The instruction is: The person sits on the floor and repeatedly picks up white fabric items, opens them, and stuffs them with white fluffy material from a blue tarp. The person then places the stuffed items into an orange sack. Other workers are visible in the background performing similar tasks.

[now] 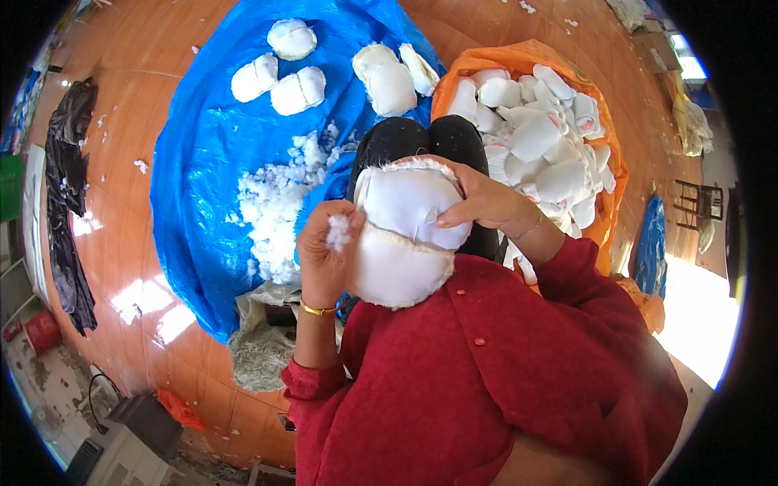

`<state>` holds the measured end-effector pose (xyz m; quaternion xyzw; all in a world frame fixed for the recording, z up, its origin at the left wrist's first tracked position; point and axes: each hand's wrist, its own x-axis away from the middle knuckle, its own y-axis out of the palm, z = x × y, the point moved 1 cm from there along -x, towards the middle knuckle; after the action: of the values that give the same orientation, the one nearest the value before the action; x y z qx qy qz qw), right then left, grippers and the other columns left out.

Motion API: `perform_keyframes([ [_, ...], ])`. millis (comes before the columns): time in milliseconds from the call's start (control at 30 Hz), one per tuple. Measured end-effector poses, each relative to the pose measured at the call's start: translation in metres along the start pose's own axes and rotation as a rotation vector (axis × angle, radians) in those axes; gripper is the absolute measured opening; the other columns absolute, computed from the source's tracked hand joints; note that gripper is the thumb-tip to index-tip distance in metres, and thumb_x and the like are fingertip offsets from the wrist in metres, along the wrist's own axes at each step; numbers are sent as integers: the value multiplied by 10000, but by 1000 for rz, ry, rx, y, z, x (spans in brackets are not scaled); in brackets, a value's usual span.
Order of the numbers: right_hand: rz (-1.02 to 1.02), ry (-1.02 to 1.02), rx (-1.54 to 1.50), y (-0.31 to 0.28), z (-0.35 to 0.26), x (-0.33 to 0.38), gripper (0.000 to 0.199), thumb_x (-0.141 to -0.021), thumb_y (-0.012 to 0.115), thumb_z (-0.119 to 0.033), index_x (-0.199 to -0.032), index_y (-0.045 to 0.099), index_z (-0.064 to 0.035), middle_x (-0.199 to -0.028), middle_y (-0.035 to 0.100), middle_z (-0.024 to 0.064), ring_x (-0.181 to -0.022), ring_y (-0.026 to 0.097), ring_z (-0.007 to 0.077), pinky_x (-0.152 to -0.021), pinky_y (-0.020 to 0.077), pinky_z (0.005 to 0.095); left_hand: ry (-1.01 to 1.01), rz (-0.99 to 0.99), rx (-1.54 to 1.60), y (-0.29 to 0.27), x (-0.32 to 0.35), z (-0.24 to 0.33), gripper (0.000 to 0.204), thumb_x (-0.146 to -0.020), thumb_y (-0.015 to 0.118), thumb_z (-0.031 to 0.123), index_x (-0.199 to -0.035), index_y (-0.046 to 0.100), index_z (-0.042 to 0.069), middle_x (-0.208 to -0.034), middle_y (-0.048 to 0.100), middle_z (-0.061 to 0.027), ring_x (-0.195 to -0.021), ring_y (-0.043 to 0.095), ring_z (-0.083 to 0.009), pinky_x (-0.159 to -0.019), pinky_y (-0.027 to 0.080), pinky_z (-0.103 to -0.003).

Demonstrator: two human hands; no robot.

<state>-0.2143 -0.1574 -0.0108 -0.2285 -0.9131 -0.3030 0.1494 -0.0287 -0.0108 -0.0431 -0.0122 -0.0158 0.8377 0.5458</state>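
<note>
Your white, rounded fabric pouch (401, 274) is over your black-trousered lap (391, 142), your right grip (488, 199) closed on its upper right edge, your left grip (321, 243) pinching a white fluffy fibre tuft (338, 233), judged as stuffing and next calling for a parted opening, no brand, label or writing being legible.

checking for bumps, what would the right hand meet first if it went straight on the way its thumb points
The right hand would first meet the white padded piece it holds; the left hand looks next, though depth is unclear.
</note>
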Motion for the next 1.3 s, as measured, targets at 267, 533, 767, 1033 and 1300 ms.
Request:
perform_keyframes([
  [267,238,-174,-153,-20,-9,5,577,-760,640,-111,-1281,413,-9,-1159,560,95,-1074,550,177,-937,437,330,-266,328,284,-57,-8,-41,118,-903,588,135,-823,541,62,-614,465,36,-486,376,-36,-428,279,-197],
  [533,402,-41,-553,-15,2,-14,431,-901,564,-236,-1249,452,-8,-1160,574,120,-1042,583,217,-922,468,372,186,101,-1146,-58,-3,-3,952,-590,819,272,-1399,331,147,-1459,258,-185,-1327,268,-373,-1061,229,-504],
  [767,263,91,-342,-1,6,-21,418,-921,513,-347,-1259,467,-105,-1173,577,63,-1048,575,186,-892,472,417,538,-137,-796,13,-15,48,467,-612,758,96,-1065,649,118,-1090,625,-81,-1017,564,-290,-889,432,-399],
  [1033,17,-299,342,0,-1,17,1034,-687,796,-270,-1462,129,-111,-1360,345,151,-1258,352,221,-1043,306,333,-93,-36,-36,0,-9,48,178,-805,693,110,-957,655,27,-801,642,-70,-697,566,-84,-613,452,-224],
  [1300,388,-261,71,13,16,25,546,-732,718,-96,-1207,462,-6,-1057,574,73,-958,556,137,-882,447,278,-107,362,-88,-8,-33,20,301,-957,478,214,-777,620,19,-588,561,-36,-508,481,-76,-474,390,-233],
])
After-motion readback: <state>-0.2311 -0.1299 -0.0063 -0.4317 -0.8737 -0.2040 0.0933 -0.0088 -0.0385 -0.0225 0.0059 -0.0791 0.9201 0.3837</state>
